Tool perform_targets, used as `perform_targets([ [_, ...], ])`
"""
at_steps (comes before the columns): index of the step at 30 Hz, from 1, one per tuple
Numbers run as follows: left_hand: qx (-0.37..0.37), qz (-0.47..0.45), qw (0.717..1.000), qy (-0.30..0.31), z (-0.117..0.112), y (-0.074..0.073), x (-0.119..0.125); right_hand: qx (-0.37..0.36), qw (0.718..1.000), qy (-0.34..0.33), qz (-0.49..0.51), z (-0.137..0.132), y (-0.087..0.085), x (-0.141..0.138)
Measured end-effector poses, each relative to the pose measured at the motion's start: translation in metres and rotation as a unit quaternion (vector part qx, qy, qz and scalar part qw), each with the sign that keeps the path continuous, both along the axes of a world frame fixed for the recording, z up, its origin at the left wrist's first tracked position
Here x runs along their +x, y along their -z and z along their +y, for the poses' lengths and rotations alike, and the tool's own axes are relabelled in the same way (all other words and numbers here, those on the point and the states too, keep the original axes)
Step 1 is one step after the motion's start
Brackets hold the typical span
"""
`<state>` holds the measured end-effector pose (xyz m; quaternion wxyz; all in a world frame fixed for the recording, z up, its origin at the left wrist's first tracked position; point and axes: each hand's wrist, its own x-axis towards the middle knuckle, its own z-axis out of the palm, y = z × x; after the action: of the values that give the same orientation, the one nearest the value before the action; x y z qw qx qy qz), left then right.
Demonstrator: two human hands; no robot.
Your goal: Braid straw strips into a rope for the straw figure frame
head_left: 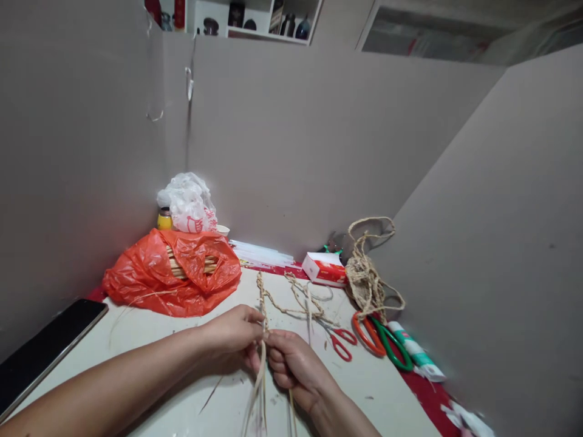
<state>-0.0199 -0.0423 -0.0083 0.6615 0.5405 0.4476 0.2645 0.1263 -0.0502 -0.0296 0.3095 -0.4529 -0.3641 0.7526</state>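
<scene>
A braided straw cord [262, 297] runs up the white board, with loose flat strands [257, 388] hanging from its lower end. My left hand [237, 334] pinches the braid from the left, thumb and fingers closed where the plaiting meets the strands. Against it from the right, my right hand [291, 361] is curled with its fingertips at the same spot, gripping strands; some trail out below its fist. More of the thin braid loops to the right, near small red-handled scissors [341, 343].
An orange plastic bag [182, 273] of straw lies at the left, a phone [50, 346] in front of it. Along the right are a coil of braided cord [367, 276], orange- and green-handled scissors [394, 346], a green-and-white tube [416, 352] and a red-and-white box [324, 269]. Grey walls enclose the board [218, 394].
</scene>
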Motion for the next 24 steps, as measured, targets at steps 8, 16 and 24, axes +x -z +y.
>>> perform_targets([
  [8, 0.144, 0.117, 0.978, -0.096, 0.011, 0.011, -0.011, -0.016, 0.999, -0.015, 0.038, 0.001, -0.003, 0.005],
  [16, -0.031, -0.013, 0.999, 0.017, 0.003, 0.014, -0.002, -0.004, 0.997, -0.075, 0.016, 0.005, -0.008, 0.011],
  [24, 0.159, 0.136, 0.978, -0.022, -0.001, 0.016, 0.000, 0.053, 0.990, -0.103, -0.078, 0.005, -0.010, 0.017],
])
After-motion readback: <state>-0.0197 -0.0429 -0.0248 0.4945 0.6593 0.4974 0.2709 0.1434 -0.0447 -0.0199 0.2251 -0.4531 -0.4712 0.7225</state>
